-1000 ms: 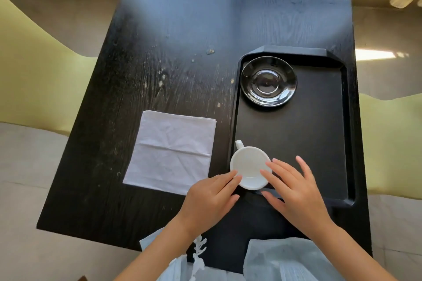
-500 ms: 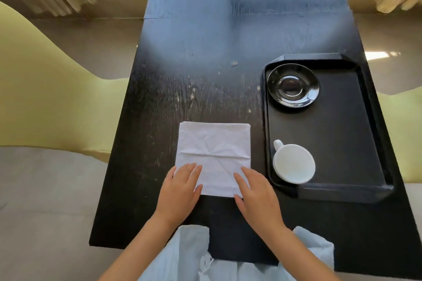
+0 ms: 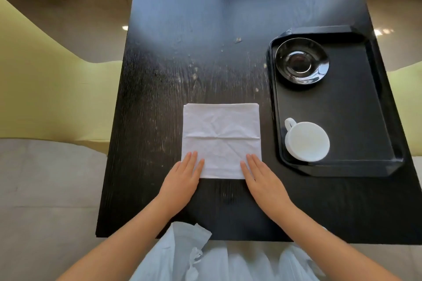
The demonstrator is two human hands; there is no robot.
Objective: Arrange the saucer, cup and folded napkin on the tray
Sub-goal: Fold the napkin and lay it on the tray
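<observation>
A white square napkin (image 3: 221,137) lies flat on the black table, left of the black tray (image 3: 356,166). My left hand (image 3: 182,180) rests flat on the napkin's near left corner, and my right hand (image 3: 262,180) lies flat on its near right corner. Neither hand holds anything, and the fingers are straight and close together. On the tray, a glossy black saucer (image 3: 301,60) sits at the far left corner. A white cup (image 3: 306,139) stands at the near left, apparently upside down, its handle pointing to the far left.
The dark wooden table (image 3: 173,70) runs away from me, with its near edge just beyond my light blue clothing. Yellow-green chairs (image 3: 45,89) flank the table on both sides. The tray's right rim reaches close to the table's right edge.
Both hands left the cup on the tray and moved left onto the napkin's near corners. They now lie flatter on it. My view has shifted left.
</observation>
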